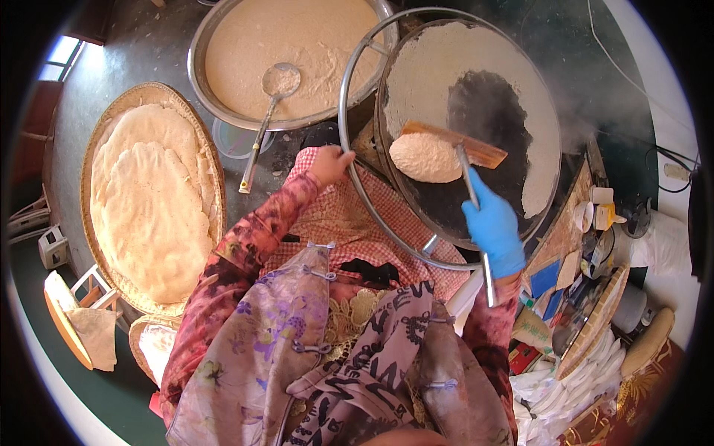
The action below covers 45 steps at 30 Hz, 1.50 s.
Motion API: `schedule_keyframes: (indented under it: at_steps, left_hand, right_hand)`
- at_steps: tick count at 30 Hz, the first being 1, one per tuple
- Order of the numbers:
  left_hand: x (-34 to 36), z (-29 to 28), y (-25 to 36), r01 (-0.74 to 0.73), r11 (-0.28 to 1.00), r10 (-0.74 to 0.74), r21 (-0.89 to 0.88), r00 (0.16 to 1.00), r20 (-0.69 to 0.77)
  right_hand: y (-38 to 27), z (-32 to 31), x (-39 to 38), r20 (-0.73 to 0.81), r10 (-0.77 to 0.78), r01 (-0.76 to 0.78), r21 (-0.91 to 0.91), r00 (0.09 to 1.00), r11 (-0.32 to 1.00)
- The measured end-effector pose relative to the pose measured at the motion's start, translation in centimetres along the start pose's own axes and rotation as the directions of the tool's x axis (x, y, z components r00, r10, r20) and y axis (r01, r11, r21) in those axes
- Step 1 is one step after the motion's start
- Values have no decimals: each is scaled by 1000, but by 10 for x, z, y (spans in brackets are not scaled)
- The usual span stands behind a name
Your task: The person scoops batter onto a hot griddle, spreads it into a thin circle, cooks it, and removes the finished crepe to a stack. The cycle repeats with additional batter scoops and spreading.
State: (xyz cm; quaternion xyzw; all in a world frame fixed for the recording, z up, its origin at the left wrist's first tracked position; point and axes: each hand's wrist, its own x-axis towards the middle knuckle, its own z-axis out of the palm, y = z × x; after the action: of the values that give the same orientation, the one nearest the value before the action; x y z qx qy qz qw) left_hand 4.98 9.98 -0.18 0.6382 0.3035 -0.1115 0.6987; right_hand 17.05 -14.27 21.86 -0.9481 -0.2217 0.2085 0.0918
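Note:
My right hand (494, 227), in a blue glove, is closed around the metal handle of a wooden-bladed batter spreader (480, 152). The blade rests over a round dark griddle (483, 104), with a mound of pale batter (425, 157) against it. A thin layer of batter (428, 70) covers the griddle's far and right parts; its dark surface shows in the middle and at the near side. My bare left hand (329, 165) grips the metal ring (344, 111) that surrounds the griddle, at its left side. Steam drifts at the right.
A wide metal basin (195, 63) of batter stands beyond my left hand, with a ladle (281, 80) lying in it and over its rim. At the left, a woven tray (88, 193) bears stacked thin flatbreads (152, 208). Boxes, plastic bags (587, 372) and round boards crowd the right side.

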Motion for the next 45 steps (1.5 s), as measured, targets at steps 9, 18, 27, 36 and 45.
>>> schedule_keyframes:
  at_steps: [9, 18, 27, 36, 45]
  left_hand:
    - [-5, -12, 14, 3, 987, 5, -159, 999, 50]
    - [-62, 61, -18, 34, 972, -55, -233, 995, -81]
    - [5, -8, 11, 114, 989, -104, -94, 989, 101]
    - [-14, -17, 15, 57, 987, -33, -149, 987, 158]
    - [-45, 55, -35, -47, 999, 44, -18, 987, -157]
  right_hand:
    - [-11, 8, 6, 22, -72, 74, -122, 997, 990]
    - [-17, 14, 21, -140, -124, 119, -37, 982, 992]
    - [2, 0, 16, 11, -89, 87, 102, 996, 991]
    - [-10, 1, 8, 29, -45, 47, -75, 999, 996]
    - [-13, 9, 35, -115, -104, 96, -75, 988, 993]
